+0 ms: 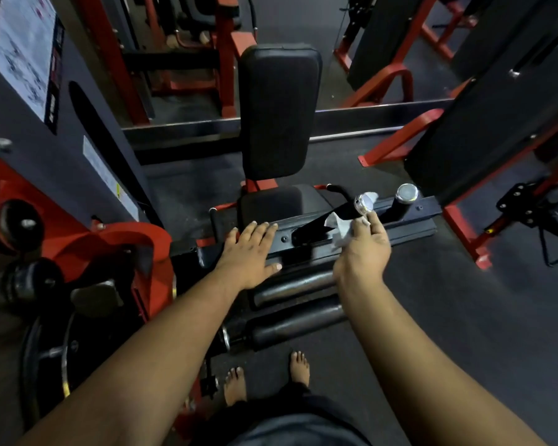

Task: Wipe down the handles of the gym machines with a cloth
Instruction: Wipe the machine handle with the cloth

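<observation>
Head view looks down on a red-and-black gym machine, where the right hand (364,243) pinches a small white cloth (340,228) between thumb and fingers and holds it against the black handle (342,211) just below its chrome end cap (363,203). The left hand (250,249) lies spread and flat on the dark crossbar (409,209) that carries both handles, apparently bracing. A second handle (400,201) stands a little further right, apart from the cloth and seemingly not yet reached. The padded backrest (279,111) and seat (271,201) sit beyond the bar. The cloth is crumpled small and held only at its edge, so it could slip off the grip or skim just one side, leaving the far face unwiped. The bar may also be a moving part; weight through the left palm could shift it and throw the wipe off. Bare feet (298,368) stand close to the foam rollers (290,323) below.
</observation>
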{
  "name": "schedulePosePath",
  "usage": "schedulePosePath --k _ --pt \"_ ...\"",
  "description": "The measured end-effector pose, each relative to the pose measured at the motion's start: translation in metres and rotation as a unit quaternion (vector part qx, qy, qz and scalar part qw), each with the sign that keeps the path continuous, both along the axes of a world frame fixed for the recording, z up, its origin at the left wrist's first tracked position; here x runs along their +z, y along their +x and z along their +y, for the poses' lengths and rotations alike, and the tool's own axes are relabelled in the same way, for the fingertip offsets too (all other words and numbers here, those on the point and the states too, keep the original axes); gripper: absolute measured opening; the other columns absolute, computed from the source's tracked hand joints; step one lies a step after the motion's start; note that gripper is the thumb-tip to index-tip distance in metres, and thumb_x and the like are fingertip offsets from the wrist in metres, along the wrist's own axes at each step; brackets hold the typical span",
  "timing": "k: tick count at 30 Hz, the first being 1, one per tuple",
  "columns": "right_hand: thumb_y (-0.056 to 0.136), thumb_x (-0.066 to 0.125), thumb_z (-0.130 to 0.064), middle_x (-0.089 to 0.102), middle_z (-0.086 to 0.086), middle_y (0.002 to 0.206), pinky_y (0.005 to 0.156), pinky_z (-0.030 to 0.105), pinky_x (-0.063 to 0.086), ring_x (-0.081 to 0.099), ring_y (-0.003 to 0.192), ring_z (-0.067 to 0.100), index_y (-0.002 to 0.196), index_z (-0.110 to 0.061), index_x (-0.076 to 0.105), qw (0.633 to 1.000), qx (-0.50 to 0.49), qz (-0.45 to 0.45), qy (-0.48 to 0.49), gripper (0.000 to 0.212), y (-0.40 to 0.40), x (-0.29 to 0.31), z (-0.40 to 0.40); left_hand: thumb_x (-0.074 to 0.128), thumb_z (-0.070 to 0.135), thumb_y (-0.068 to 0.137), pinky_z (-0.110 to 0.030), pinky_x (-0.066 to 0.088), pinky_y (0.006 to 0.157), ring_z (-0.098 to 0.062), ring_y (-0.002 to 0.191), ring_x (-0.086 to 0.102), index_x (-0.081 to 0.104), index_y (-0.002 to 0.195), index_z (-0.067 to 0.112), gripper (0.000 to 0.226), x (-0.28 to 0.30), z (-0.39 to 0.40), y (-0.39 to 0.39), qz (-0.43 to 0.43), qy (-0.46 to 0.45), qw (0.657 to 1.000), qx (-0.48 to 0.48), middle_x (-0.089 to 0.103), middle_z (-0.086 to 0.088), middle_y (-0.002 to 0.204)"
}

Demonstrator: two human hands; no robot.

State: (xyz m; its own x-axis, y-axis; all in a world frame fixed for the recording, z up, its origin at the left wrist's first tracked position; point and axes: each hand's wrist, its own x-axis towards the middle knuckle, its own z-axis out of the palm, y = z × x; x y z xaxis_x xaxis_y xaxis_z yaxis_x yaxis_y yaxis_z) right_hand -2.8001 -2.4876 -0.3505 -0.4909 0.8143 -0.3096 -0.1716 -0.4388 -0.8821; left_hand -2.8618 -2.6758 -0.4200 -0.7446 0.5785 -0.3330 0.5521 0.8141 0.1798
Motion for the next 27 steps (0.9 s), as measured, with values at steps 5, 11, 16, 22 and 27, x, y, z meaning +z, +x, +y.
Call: schedulePosePath --k 5,11,16,22,27 --pt "0.101 0.054 0.002 0.069 0.004 0.117 0.1 0.027 0.05 0.063 0.101 0.012 0.139 -0.007 0.058 0.994 0.049 -0.092 0.044 0.039 0.006 -0.02 -0.031 0.039 0.067 0.1 -0.055 0.004 0.126 -0.023 0.158 -0.006 -0.016 0.162 0.025 0.093 -0.002 0.001 0.001 0.008 0.002 1.0 0.006 -0.007 0.001 0.173" --pt "0.097 0.057 0.005 0.072 0.015 0.108 0.087 0.039 0.057 0.067 0.086 0.02 0.134 -0.003 0.061 0.955 0.244 -0.167 -0.02 0.038 0.026 -0.051 -0.018 0.037 0.067 0.1 -0.054 0.005 0.126 -0.022 0.158 -0.006 -0.016 0.162 0.025 0.092 -0.002 0.0 0.001 0.014 0.003 1.0 0.003 -0.007 0.001 0.172" --pt "0.095 0.058 0.007 0.075 0.008 0.105 0.079 0.024 0.058 0.069 0.085 0.012 0.133 -0.006 0.064 0.997 0.072 -0.02 0.007 0.04 0.008 -0.024 0.015 0.038 0.068 0.099 -0.055 0.004 0.126 -0.023 0.158 -0.006 -0.017 0.161 0.025 0.094 -0.004 0.0 0.001 0.011 0.008 1.0 0.002 -0.008 0.001 0.172" --pt "0.098 0.056 0.005 0.071 0.0 0.108 0.086 0.019 0.052 0.064 0.092 0.006 0.133 -0.004 0.062 0.989 0.102 -0.089 0.067 0.037 0.009 -0.037 -0.011 0.038 0.066 0.1 -0.055 0.004 0.126 -0.023 0.158 -0.007 -0.018 0.161 0.025 0.093 -0.002 0.0 0.001 0.015 0.004 1.0 0.001 -0.009 0.001 0.172" --pt "0.097 0.057 0.003 0.073 0.002 0.101 0.082 0.026 0.059 0.069 0.086 0.012 0.126 -0.01 0.068 0.932 0.296 -0.187 0.097 0.034 0.038 -0.044 -0.013 0.037 0.066 0.1 -0.054 0.004 0.126 -0.022 0.158 -0.007 -0.017 0.162 0.025 0.092 -0.004 0.0 0.0 0.013 0.005 1.0 0.003 -0.008 0.001 0.172"
